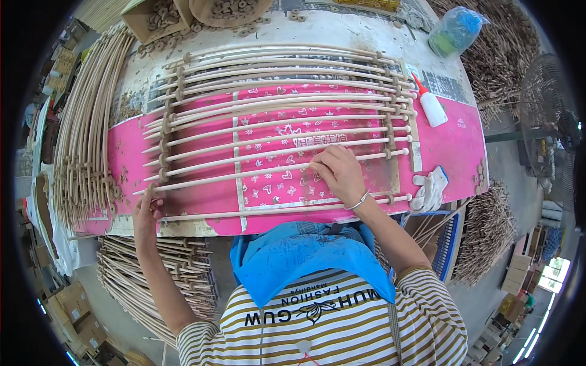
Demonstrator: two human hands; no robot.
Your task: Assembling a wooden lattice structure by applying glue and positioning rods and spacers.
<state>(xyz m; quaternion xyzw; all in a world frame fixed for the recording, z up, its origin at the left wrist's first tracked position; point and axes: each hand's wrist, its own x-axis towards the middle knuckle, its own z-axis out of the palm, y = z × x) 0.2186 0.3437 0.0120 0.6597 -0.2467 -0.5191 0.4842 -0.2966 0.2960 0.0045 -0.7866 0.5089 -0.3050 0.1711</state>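
Many pale wooden rods lie side by side across a pink printed sheet. Their left ends are pointed and their right ends carry small knobs. My right hand pinches one wooden rod right of its middle. Near the pointed end of that same rod, the fingers of my left hand are closed round it beside a small brown wooden ring. A nearer rod lies along the front edge, with a ring by its knob. Further back, rings sit in rows near both ends of the rods.
A white bottle with a red nozzle lies right of the rods, with a white glove nearer. Bundled rods cover the left side. Loose rings surround a wooden box at the back. A fan stands right.
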